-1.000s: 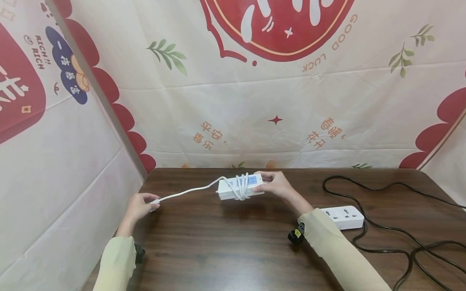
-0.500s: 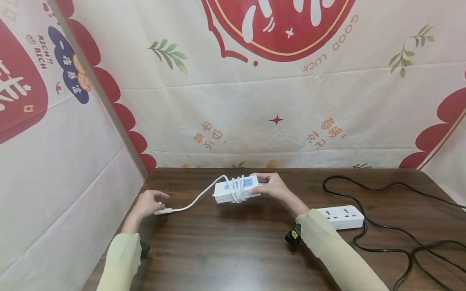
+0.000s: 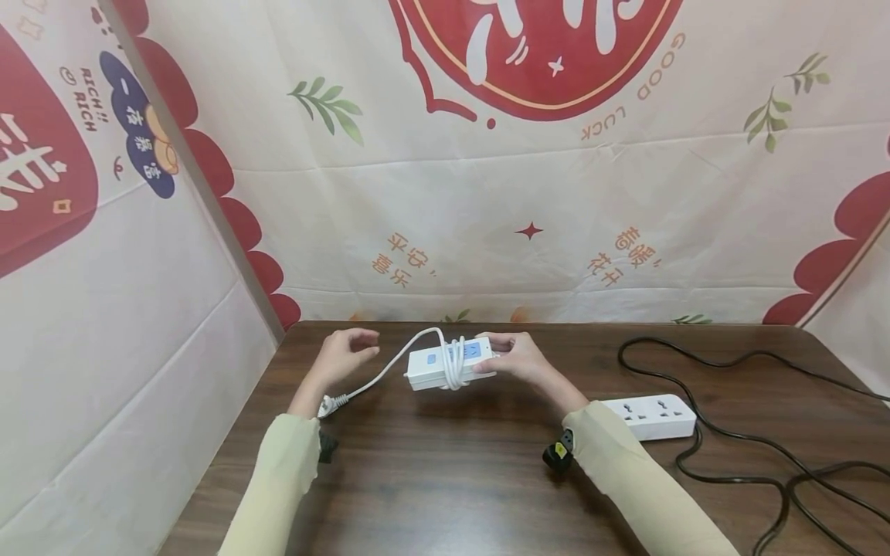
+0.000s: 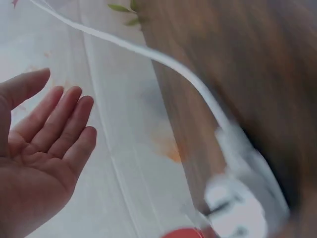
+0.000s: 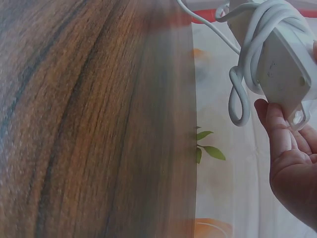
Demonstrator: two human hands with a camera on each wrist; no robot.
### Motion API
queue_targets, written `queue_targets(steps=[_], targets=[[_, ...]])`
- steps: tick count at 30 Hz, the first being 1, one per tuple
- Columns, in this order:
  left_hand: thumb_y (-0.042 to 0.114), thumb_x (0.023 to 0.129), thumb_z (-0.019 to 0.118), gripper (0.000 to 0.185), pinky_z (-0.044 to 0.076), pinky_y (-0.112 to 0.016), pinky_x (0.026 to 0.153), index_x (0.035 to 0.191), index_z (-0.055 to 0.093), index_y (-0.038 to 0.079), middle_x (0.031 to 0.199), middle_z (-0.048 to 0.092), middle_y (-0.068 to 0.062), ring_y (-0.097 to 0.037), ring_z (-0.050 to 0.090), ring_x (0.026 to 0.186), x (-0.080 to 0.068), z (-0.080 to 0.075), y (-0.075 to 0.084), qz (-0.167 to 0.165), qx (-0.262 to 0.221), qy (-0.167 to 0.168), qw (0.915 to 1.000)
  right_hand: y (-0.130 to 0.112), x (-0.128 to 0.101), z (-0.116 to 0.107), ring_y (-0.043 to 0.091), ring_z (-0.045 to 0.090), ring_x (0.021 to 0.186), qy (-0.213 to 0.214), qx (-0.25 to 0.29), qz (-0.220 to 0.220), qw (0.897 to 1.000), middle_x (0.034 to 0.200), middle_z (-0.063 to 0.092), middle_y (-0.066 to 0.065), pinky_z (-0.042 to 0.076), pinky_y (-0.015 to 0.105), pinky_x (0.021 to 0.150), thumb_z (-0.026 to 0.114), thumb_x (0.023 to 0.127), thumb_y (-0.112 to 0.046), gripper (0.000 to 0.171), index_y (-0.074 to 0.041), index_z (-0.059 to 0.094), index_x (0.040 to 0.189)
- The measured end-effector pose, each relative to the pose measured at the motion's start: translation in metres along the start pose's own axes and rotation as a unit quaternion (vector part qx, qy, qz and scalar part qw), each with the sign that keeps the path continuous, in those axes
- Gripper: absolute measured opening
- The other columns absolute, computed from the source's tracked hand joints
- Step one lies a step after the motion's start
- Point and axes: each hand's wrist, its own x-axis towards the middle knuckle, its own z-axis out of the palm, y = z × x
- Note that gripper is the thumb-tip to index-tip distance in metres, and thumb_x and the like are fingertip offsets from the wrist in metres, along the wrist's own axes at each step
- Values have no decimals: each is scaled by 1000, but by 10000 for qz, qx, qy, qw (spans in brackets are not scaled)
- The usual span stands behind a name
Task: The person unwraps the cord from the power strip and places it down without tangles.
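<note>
At one end, the power strip [image 3: 426, 374] was gripped by the right hand [image 3: 524, 361], likely avoiding coiled cord [image 3: 454, 366]; the left hand [image 3: 338, 358] was spread, empty.

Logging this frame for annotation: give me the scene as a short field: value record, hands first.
left hand: holds nothing; fingers apart from the white plug
right hand: grips one end of the wrapped strip
white cord: wound around the wrapped strip, free run leading to the white plug
strip height: appears raised off the table
second strip: white, on the table, partly hidden by right sleeve
black cable: loosely looped, table's right side
</note>
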Motion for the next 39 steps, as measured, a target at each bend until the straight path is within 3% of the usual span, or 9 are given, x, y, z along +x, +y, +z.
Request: queue_targets(steps=[6,13,18,26,33,39], targets=[[12,84,63,31,46,-40,87,113,60,0,111,63,-16,-29,58,103,19,16,18,68,-788,47,9969,-3,-2,1,19,63,92,-41,113,-57,9999,107,63,22,51,27,73,77,68,-6,54,8,56,116],[11,84,64,37,45,-40,90,117,57,-3,115,60,-18,-30,56,107,29,31,25,110,-1328,-137,9910,-3,-2,1,16,63,91,3,190,-66,9998,105,64,21,51,26,72,78,66,-5,55,9,56,116],[10,84,64,36,43,-40,92,118,57,-2,116,60,-16,-28,55,108,34,40,28,9,-1416,-334,9894,-4,-3,1,17,62,92,-11,151,-38,9999,106,63,22,51,27,73,78,67,-5,56,8,56,117],[16,86,63,33,45,-36,88,118,60,6,118,59,-10,-23,55,107,44,52,27,-142,-1283,-1037,9862,-6,-6,2,18,63,92,-81,187,-19,9998,107,63,22,51,28,73,78,67,-6,59,9,55,118],[20,83,66,28,45,-36,87,108,66,7,109,64,-7,-19,57,100,44,44,27,-314,-1492,-773,9853,-5,-6,2,18,63,90,-118,233,-57,9996,107,63,22,52,28,72,78,66,-5,57,8,55,118],[19,84,66,32,45,-38,88,110,64,2,110,64,-13,-22,57,100,44,33,26,-189,-1591,-744,9843,-2,-6,5,16,63,89,-21,392,-30,9992,106,64,20,52,27,72,79,66,-4,57,8,56,116]])
